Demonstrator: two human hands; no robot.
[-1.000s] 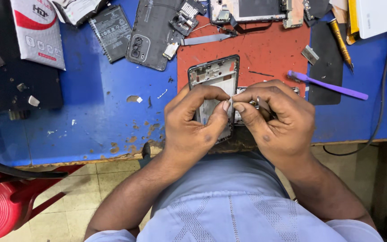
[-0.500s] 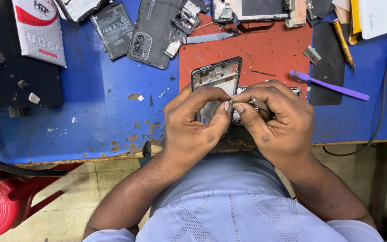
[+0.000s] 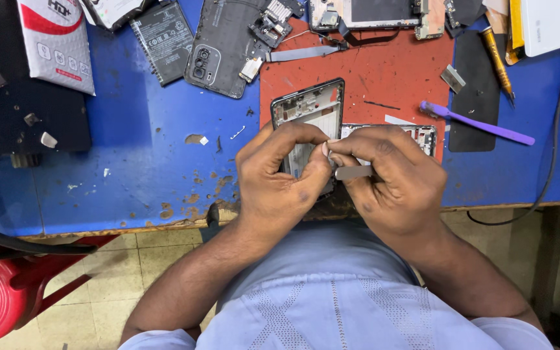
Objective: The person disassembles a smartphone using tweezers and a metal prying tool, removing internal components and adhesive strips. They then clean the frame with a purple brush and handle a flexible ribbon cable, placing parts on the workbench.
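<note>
- Holding the work over the near edge of the bench, the left hand [image 3: 280, 175] has its fingers curled together round the lower end of a black-rimmed phone frame with a pale inner plate [image 3: 309, 110]; thumb and forefinger meet at the frame's right edge
- Right hand [image 3: 393, 178] is closed on a pair of slim silver metal tweezers [image 3: 352, 172], whose shank shows between thumb and forefinger and points left towards the left thumb; the tip is hidden behind the fingers
- Fingertips of the two hands touch or nearly touch at the frame; which, I cannot tell
- Beyond the right knuckles, a second opened phone body with a grey inner face [image 3: 416, 133] lies partly covered by that hand
- Both rest on a red rubber work mat [image 3: 384, 78], laid on a worn blue table top [image 3: 137, 168]
- Right of the right-hand fingers, well apart, lies a purple plastic pry tool [image 3: 478, 123]
- Beyond the left-hand fingers and to their left, a black phone back cover with camera cut-out [image 3: 218, 45] lies beside a flat dark battery [image 3: 163, 42]
</note>
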